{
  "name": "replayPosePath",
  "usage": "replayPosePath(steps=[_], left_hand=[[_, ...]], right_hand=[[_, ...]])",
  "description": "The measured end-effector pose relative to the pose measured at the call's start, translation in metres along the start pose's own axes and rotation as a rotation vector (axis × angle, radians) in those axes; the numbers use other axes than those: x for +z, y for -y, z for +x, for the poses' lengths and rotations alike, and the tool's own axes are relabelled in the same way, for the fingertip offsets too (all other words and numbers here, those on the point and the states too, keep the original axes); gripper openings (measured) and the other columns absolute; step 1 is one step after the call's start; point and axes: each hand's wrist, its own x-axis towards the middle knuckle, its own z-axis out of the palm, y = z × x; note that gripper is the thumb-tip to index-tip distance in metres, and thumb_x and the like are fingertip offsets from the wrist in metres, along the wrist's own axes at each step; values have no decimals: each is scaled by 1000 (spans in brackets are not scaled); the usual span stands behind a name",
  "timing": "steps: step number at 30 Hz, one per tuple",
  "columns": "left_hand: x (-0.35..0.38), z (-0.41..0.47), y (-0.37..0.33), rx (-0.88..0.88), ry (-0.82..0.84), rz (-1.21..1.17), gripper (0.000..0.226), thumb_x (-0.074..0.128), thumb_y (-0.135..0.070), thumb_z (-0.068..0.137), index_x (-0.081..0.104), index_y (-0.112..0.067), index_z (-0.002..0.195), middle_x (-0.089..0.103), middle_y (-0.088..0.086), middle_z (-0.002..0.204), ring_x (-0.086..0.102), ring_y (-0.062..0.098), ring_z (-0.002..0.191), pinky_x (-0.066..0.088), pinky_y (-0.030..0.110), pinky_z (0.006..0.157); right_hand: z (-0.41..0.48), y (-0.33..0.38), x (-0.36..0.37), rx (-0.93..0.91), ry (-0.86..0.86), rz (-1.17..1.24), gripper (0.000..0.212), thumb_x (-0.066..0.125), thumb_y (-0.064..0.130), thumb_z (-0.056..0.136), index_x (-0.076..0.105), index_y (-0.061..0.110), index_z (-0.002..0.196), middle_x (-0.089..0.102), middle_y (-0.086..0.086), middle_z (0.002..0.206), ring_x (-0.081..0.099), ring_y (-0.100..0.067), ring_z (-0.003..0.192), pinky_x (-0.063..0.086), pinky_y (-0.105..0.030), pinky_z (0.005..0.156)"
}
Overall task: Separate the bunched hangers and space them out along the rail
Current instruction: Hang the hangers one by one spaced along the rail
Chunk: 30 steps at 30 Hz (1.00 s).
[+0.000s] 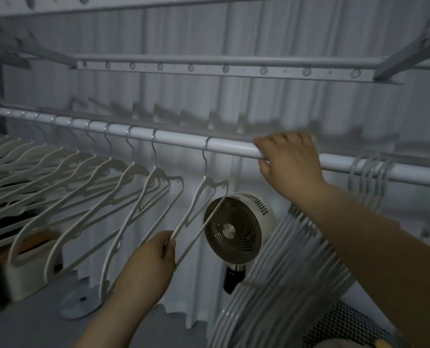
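Right now your left hand (156,254) is closed in a pinch on the lower bar of the nearest hanger (196,209), thumb and fingers meeting where the bar slopes down toward you. That hanger hangs by its metal hook from the rail (178,138) and is tilted, its bottom end swung out toward your hand. It is the last one at the right end of the spaced row (83,187), which runs off to the left along the rail, each hook apart from the next, with the white frames all leaning the same way.

Your right hand (290,163) is up on the rail itself, to the right of that hanger's hook and apart from it. Its fingers curl over the top of the rail and the thumb comes under, so it grips the rail; whether it also holds a hook you cannot tell, since the hand covers that stretch.

Further right, past your right wrist, the bunch (369,177) hangs packed tight, hooks touching on the rail and grey frames fanned out below your forearm.

Between your two arms and behind the hangers stands a fan (236,229), facing you. A curtain (234,96) hangs behind the rail, and a perforated bar (208,69) runs above it.
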Motion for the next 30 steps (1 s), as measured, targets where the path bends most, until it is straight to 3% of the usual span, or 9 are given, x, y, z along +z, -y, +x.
replayPosePath(steps=[4, 7, 12, 14, 16, 23, 30], left_hand=[[-14, 10, 11, -6, -22, -2, 35, 32, -19, 98, 47, -20, 129, 59, 6, 83, 50, 18, 73, 33, 25, 59], [-22, 18, 23, -29, -51, 16, 37, 32, -20, 98, 45, -20, 132, 65, 11, 99, 56, 22, 83, 33, 24, 63], [-33, 30, 41, -51, -62, -44, 37, 32, -20, 98, 46, -20, 132, 62, 9, 87, 52, 17, 72, 34, 21, 56], [-36, 35, 45, -49, -58, -35, 37, 32, -21, 98, 46, -20, 132, 64, 10, 94, 55, 19, 77, 36, 25, 62], [-39, 38, 46, -38, -45, -8, 37, 31, -20, 98, 46, -21, 132, 66, 12, 106, 56, 23, 86, 35, 25, 66], [-43, 47, 56, -20, -18, 37, 37, 31, -20, 98, 46, -22, 131, 65, 12, 109, 59, 26, 100, 34, 24, 69], [-40, 50, 59, -10, -27, 17, 36, 32, -21, 97, 47, -22, 130, 66, 9, 102, 58, 22, 91, 34, 24, 65]], right_hand=[[20, 29, 9, -26, 130, 55, 45, 45, 12, 90, 41, 17, 135, 52, -9, 128, 47, -29, 115, 29, -36, 95], [30, 45, 15, -43, 124, 55, 49, 42, 7, 91, 35, 18, 138, 50, -8, 131, 47, -29, 114, 30, -35, 94], [37, 55, 28, -22, 92, 20, 52, 52, 3, 84, 43, 14, 134, 59, -13, 118, 55, -34, 101, 36, -39, 88], [38, 56, 35, -45, 29, 8, 53, 68, -2, 67, 59, 7, 119, 68, -16, 94, 63, -35, 77, 47, -40, 75], [38, 58, 37, -44, 6, 7, 51, 71, -3, 61, 64, 5, 111, 69, -16, 85, 63, -35, 68, 49, -40, 69], [41, 64, 31, 9, 85, 45, 51, 50, 7, 86, 42, 15, 136, 56, -14, 124, 51, -34, 108, 32, -40, 93], [40, 64, 26, 34, 154, 37, 52, 45, 13, 90, 34, 20, 140, 50, -9, 131, 46, -29, 116, 26, -36, 96]])
